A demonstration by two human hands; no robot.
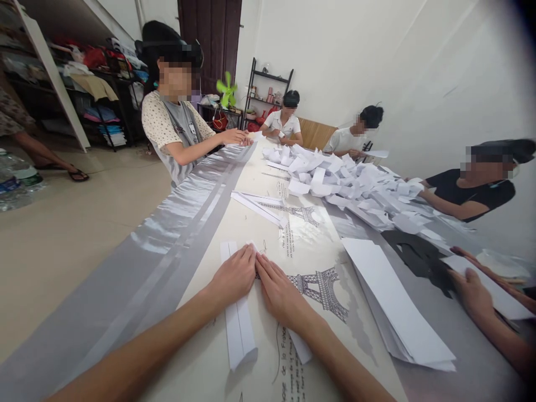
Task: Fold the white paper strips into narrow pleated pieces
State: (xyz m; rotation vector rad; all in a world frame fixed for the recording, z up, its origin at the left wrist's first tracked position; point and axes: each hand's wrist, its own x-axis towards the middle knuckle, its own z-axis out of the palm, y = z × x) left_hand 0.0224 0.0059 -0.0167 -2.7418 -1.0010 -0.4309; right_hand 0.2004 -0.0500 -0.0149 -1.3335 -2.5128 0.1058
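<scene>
My left hand (237,274) and my right hand (281,287) meet at the fingertips over the table, fingers pressed together on a piece of white paper that they mostly cover. Beneath my left wrist lies a long folded white paper strip (239,335) with a crease along its length. A white paper end (300,347) shows below my right hand. Farther up the table, folded white strips (257,207) form an angled shape on the printed tablecloth (320,287).
A large heap of folded white paper pieces (335,176) covers the far right. Nearer stands a stack of white sheets (393,301), with a black object (414,254) beside it. Several people sit or stand around the table; another person's hand (475,290) holds paper at right.
</scene>
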